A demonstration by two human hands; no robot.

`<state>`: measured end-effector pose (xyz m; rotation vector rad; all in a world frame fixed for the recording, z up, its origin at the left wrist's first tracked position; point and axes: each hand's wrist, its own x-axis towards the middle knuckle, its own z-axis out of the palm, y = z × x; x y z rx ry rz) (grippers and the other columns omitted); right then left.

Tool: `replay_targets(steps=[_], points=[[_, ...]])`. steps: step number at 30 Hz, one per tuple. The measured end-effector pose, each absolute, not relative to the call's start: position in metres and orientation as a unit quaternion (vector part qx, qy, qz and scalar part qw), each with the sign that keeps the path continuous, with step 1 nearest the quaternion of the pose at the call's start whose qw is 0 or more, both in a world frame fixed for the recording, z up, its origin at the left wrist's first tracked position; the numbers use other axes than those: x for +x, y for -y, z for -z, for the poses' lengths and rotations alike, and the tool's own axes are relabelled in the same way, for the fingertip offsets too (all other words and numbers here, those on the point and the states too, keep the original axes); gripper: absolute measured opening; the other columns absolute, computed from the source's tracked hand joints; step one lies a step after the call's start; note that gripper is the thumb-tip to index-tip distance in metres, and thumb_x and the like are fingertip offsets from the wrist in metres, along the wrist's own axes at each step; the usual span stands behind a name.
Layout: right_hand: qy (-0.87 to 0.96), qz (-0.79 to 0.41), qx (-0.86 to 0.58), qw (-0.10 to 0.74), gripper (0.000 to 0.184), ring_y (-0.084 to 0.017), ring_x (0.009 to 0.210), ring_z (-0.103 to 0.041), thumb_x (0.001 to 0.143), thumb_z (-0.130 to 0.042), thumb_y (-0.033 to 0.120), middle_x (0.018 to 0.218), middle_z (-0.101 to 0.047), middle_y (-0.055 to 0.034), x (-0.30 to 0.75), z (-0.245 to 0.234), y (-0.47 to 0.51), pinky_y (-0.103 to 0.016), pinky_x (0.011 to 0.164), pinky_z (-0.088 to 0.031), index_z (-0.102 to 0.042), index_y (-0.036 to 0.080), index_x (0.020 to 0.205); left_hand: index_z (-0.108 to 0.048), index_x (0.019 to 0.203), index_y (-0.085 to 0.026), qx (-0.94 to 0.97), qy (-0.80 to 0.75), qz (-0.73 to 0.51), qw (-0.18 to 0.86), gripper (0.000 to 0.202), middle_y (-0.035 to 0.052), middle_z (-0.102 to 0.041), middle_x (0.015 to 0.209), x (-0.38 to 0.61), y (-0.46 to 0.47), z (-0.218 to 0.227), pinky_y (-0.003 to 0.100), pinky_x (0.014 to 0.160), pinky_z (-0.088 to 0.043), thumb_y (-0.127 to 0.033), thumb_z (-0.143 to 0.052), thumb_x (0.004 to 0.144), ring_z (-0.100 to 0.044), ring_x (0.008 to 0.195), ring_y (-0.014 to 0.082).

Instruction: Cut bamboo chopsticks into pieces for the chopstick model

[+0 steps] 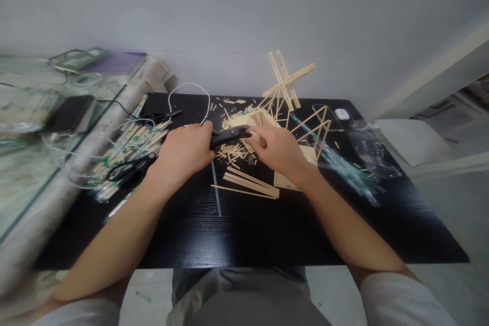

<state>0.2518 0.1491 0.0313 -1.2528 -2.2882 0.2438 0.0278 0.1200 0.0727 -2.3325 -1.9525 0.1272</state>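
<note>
My left hand is wrapped round a black glue gun, over the middle of the table. A white cord loops up behind that hand. At the gun's right end, my right hand is closed in a pinch, fingertips close against it. Something small and pale shows between them, too small to name. Below the gun a translucent glue stick lies on the tabletop. Several thin wooden sticks lie just right of it, and short cut pieces are scattered under my hands.
A wooden stick frame stands at the back. Another stick structure rises from a wooden panel. Black scissors and wrapped sticks lie left. Clear plastic packets, a plastic bag and a white case are right.
</note>
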Motion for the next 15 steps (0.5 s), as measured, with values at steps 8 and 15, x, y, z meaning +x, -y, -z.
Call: replay_targets(steps=[8,15], points=[[0.847,-0.115,-0.480,0.200,0.023,-0.023,0.074,-0.062,0.102,-0.060,0.029,0.075,-0.068,-0.0049,0.251,-0.032,-0.151,-0.036,0.070,-0.040,-0.076,0.017,0.112,-0.065,0.113,-0.013,-0.750,0.655,-0.085,0.044,0.032,0.0200,-0.076,0.101,0.023,-0.122,-0.072,0.040,0.070,-0.054,-0.029,-0.050,0.090,-0.074,0.090,0.0354],[0.859,-0.124,-0.470,0.162,0.030,-0.021,0.075,-0.059,0.106,-0.054,0.032,0.078,-0.066,-0.0058,0.252,-0.033,-0.153,-0.034,0.069,-0.034,-0.065,0.018,0.082,-0.066,0.114,-0.011,-0.737,0.672,-0.057,0.046,0.041,0.0225,-0.075,0.102,0.015,-0.125,-0.071,0.047,0.069,-0.054,-0.043,-0.052,0.092,-0.073,0.090,0.0422]])
